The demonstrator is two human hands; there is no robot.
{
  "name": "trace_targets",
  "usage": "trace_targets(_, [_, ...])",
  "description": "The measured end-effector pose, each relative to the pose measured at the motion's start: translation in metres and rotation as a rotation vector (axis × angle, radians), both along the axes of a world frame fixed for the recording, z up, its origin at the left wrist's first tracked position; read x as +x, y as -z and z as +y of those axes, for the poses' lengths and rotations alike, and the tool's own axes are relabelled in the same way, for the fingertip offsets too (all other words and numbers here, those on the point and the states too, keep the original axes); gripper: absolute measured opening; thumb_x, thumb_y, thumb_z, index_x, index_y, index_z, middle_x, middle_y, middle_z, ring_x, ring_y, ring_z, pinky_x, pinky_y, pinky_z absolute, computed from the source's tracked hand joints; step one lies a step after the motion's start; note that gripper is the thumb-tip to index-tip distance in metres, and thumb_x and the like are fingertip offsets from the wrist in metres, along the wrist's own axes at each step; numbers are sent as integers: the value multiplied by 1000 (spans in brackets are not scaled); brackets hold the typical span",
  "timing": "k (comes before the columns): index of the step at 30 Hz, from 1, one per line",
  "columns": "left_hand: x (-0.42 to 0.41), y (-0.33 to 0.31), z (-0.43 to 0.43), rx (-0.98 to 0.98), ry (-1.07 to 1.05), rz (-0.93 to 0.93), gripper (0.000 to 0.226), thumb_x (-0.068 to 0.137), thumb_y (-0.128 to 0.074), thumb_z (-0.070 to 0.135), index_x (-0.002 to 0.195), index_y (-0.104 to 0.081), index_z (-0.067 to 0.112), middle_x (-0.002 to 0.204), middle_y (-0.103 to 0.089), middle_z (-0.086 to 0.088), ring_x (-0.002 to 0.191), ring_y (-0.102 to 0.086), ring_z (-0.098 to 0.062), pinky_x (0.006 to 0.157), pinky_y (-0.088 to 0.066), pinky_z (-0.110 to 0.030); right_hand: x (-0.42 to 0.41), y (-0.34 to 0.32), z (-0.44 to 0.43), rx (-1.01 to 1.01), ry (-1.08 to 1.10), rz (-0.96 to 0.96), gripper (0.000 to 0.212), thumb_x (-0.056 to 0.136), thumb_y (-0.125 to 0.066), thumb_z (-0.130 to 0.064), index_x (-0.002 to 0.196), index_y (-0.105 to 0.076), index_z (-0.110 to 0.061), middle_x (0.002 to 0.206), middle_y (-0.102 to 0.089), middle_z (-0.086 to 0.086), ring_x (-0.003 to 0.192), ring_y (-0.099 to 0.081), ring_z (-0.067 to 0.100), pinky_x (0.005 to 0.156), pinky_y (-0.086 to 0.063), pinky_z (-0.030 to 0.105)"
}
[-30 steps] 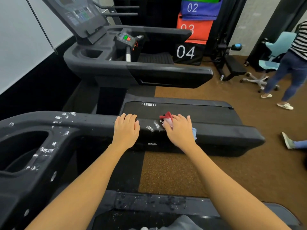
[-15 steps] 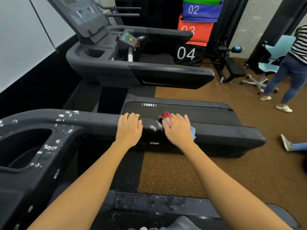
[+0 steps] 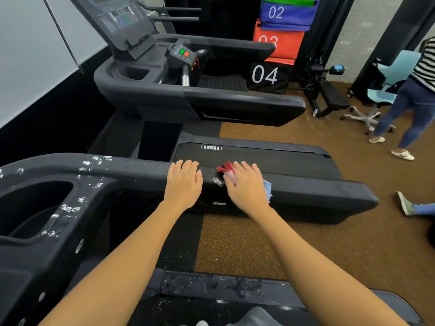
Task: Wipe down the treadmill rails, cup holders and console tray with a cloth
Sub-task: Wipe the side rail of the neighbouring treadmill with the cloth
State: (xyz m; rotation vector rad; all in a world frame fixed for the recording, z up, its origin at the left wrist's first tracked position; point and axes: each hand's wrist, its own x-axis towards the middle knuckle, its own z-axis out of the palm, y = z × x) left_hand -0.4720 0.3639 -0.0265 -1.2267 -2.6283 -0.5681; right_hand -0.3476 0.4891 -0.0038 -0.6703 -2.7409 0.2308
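Leaning over the near treadmill's rail (image 3: 306, 185) with both hands. Laying the left hand (image 3: 183, 182) palm-down on the rail top, fingers (image 3: 186, 166) straight and close together, tips at the far edge, holding nothing. Pressing the right hand (image 3: 246, 185) down just to the right of it onto a bunched cloth (image 3: 225, 167), fingers (image 3: 244, 169) nearly straight and slightly fanned across the fabric. Cannot tell whether the thumb tucks under it. Pinned between palm and rail, then, the cloth: a red tuft poking out at the far left of the hand, a pale blue corner showing at its right edge. Between the two hands, touching neither, a patch of white flecks (image 3: 217, 181) on the rail. More of the same scattered around the cup holder (image 3: 35, 203) at the near left. Beyond, on the far side, a second treadmill (image 3: 235, 103).
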Motion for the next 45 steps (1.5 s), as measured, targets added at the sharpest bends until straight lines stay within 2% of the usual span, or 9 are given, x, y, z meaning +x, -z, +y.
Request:
trace_targets(5, [-1,0,-2,-22,13,44,31,95,-39,20,115,-56,4,111,-61,-12,106,-55,-31,99,-38,-48,0,6,-34,-56,-187,55,44,100,-37,-28,140,-42,-11,147,-41,4,140,-29,20,113,-4,29])
trace_targets(12, [-2,-1,-1,-30,3,-14,46,94,-25,30,120,-55,6,116,-60,-10,112,-52,-30,104,-34,-47,29,17,-9,-63,97,159,41,99,-42,-26,137,-46,-11,143,-46,5,139,-31,23,114,-5,34])
trace_targets(16, [-1,-1,-1,-32,9,27,46,94,-25,29,115,-57,5,110,-62,-12,105,-55,-32,97,-41,-48,-2,17,-43,-53,-7,123,43,98,-36,-28,137,-45,-10,142,-46,6,137,-33,24,114,-6,35])
trace_targets(19, [-2,0,-3,-56,22,51,35,95,-38,24,116,-56,4,112,-62,-13,108,-55,-33,98,-40,-49,-8,21,-56,-37,-66,107,50,96,-28,-32,136,-47,-10,141,-48,7,136,-37,27,113,-11,40])
trace_targets(24, [-1,-2,-3,-26,8,-11,53,94,-18,33,119,-56,6,116,-60,-10,113,-52,-31,102,-38,-48,32,39,-24,44,20,121,50,94,-30,-29,141,-38,-13,147,-40,5,140,-29,29,114,-10,43])
trace_targets(28, [-1,-2,-2,-60,2,-20,54,93,-19,33,119,-57,5,116,-61,-12,112,-53,-33,100,-39,-49,20,45,-39,-10,136,195,51,92,-50,-20,140,-40,-8,146,-42,10,139,-29,33,113,-10,47])
trace_targets(33, [-2,-5,-3,-79,30,-30,49,94,-24,29,123,-54,4,121,-58,-14,117,-50,-34,104,-34,-49,1,45,-57,129,-74,157,62,81,-69,-20,137,-45,-8,142,-46,10,134,-38,32,109,-18,50])
trace_targets(38, [-2,-5,-4,-81,26,-45,47,94,-25,30,124,-53,5,121,-58,-12,118,-49,-32,106,-33,-48,42,60,-20,20,73,205,60,88,-52,-18,144,-31,-11,152,-30,7,141,-17,29,112,-10,50])
trace_targets(45, [-1,-5,-3,-89,23,-39,47,94,-25,30,123,-54,6,121,-58,-12,119,-48,-33,106,-32,-49,57,76,-10,-180,351,432,70,91,-52,-4,147,-11,-11,155,-9,5,144,7,24,115,11,46])
